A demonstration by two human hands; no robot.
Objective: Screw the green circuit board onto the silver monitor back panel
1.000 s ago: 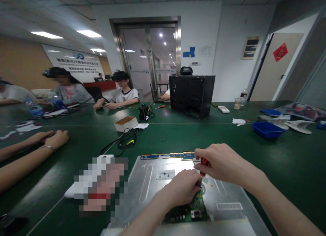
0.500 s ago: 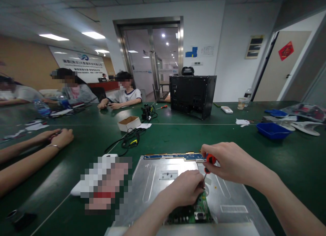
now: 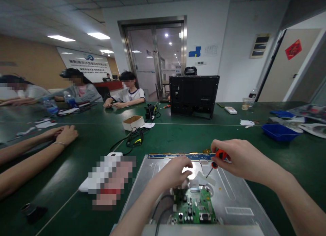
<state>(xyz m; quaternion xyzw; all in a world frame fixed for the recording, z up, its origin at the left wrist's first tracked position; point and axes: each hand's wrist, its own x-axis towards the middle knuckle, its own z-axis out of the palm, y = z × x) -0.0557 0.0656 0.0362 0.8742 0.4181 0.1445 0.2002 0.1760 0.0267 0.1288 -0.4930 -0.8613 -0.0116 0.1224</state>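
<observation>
Green circuit board, right there on the near part of the metal panel! Your left hand is over the panel, thumb and fingers apart. Your right hand clamps the red-and-black screwdriver, shaft slanting down over the panel; tip contact, I can't tell. Blue strip along the panel's far edge, black casing well beyond it.

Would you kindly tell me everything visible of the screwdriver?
The screwdriver has a red and black handle, apparently plastic, and a thin, metal-looking shaft. Gripped at the handle by the right hand, it slants over the silvery panel, shaft pointing down and to the picture's left, tip close to a pale strip; whether they touch is unclear.
</observation>
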